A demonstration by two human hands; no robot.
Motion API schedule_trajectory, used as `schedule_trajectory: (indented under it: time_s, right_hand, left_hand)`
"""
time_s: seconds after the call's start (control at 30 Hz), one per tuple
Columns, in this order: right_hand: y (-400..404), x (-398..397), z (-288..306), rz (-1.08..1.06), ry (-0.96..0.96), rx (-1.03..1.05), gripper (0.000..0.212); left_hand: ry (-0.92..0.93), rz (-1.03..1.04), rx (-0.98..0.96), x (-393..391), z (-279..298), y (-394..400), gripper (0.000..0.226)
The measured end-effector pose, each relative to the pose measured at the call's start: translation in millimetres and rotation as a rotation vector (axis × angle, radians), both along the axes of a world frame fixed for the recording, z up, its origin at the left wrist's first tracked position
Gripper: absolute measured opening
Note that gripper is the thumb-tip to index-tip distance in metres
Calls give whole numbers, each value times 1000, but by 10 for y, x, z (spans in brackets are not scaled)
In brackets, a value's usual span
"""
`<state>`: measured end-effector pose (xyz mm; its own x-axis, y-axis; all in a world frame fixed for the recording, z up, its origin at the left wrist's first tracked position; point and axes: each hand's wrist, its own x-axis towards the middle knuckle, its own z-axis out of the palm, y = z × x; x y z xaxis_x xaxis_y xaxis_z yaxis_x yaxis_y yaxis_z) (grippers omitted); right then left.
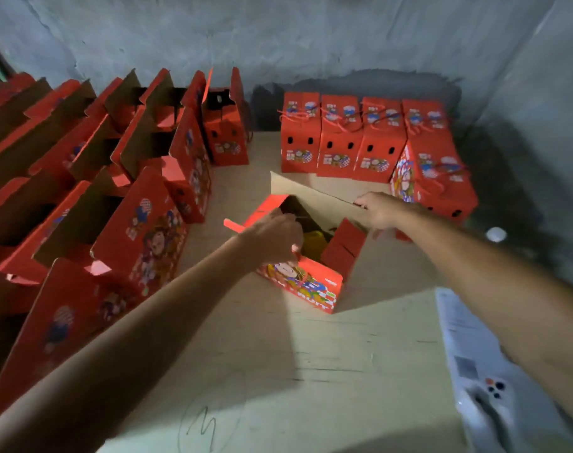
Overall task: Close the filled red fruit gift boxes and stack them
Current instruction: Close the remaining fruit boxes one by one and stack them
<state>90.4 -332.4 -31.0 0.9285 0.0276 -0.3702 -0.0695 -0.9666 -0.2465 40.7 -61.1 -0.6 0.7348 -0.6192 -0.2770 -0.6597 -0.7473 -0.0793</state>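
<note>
An open red gift box (pixel 306 282) with cartoon print stands in the middle of the cardboard floor, yellow fruit (pixel 314 241) showing inside. My left hand (pixel 273 237) reaches over its near-left rim, fingers curled on the front flap's edge. My right hand (pixel 378 209) grips the top edge of the tall brown back flap (pixel 314 196). Several closed red boxes (pixel 340 138) with ribbon handles stand in a row at the back right, and another closed box (pixel 438 178) stands just right of the open one.
Several open red boxes (pixel 141 230) with raised flaps fill the left side in rows. One more open box (pixel 224 125) stands against the grey wall. A white printed sheet (pixel 474 364) lies at the lower right on the cardboard floor (pixel 278 371).
</note>
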Motion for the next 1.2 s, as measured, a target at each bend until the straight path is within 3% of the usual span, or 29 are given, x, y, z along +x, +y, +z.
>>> schedule_trajectory:
  time_s: [0.13, 0.27, 0.37, 0.43, 0.47, 0.5, 0.6, 0.73, 0.83, 0.93, 1.0, 1.07, 1.2]
  right_hand:
    - [-53, -269, -9, -76, -46, -30, 59]
    - [164, -557, -23, -287, -90, 205, 50]
    - [547, -890, -55, -444, -401, 357, 39]
    - [804, -1184, -114, -358, -701, 428, 33]
    - [888, -1309, -140, -297, -753, 444, 25]
    - [930, -1407, -163, -250, -705, 429, 19]
    - [855, -1569, -279, -176, -447, 226, 38]
    - [558, -1628, -321, -201, -703, 60, 44]
    - [268, -1561, -466, -323, -644, 18, 33]
    - [-6, -1474, -673, -351, -434, 85, 26]
    - [-122, -1439, -730, -262, -355, 162, 48]
    - [-199, -1402, -750, -206, -329, 237, 71]
    - [-234, -1316, -796, -195, -305, 445, 88]
  left_hand:
    - [85, -124, -304, -718, -184, -562, 27]
    - [152, -83, -422, -1056, -350, -741, 25]
    - [299, 56, -610, -1194, -368, -697, 36]
    - [416, 232, -642, -1181, -419, -604, 44]
    - [461, 327, -583, -1171, -448, -561, 44]
    - [478, 398, -520, -1161, -493, -516, 44]
    - [386, 428, -433, -1220, -592, -356, 43]
    - [140, 547, -433, -1403, -711, -110, 41]
    - [176, 718, -539, -1405, -778, 80, 59]
    - [354, 879, -699, -1206, -819, 185, 55]
    - [420, 885, -764, -1055, -809, 221, 32]
    - [340, 888, -805, -936, -828, 239, 29]
    - [85, 1001, -792, -773, -841, 330, 46]
